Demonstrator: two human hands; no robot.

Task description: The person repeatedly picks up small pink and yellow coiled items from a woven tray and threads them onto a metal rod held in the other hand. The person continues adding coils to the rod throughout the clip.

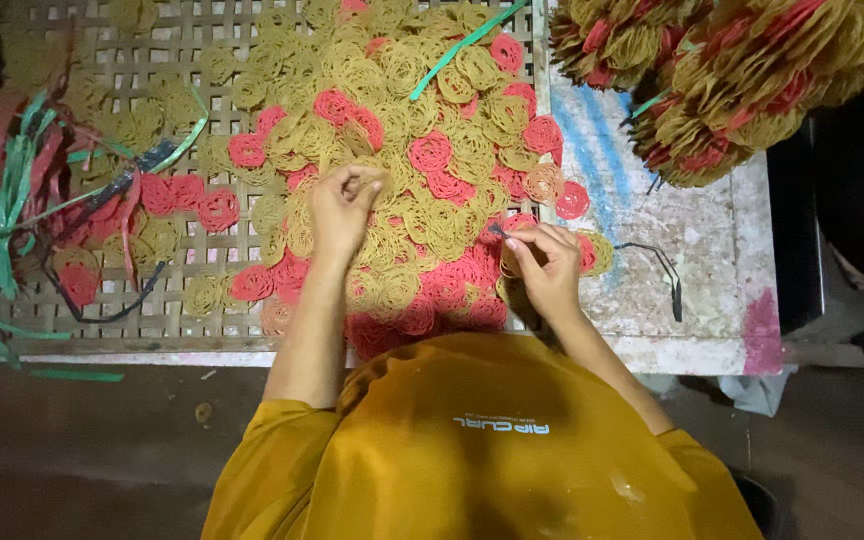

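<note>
A heap of round lacy discs, yellow [422, 90] and red [430, 152], lies spread over a woven lattice tray [152, 300]. My left hand [340, 208] rests on the heap with its fingertips pinched on a yellow disc. Near the tray's right edge, my right hand [544, 262] grips a small stack of discs [592, 252]. A thin dark strip [497, 230] is pinched between its thumb and forefinger. The two hands are apart.
Tied bundles of discs [732, 70] sit at the back right on a worn white table [712, 240]. A black strip [664, 268] lies on that table. Loose green and red straps [2, 220] pile up on the left. A green strap [462, 45] crosses the heap.
</note>
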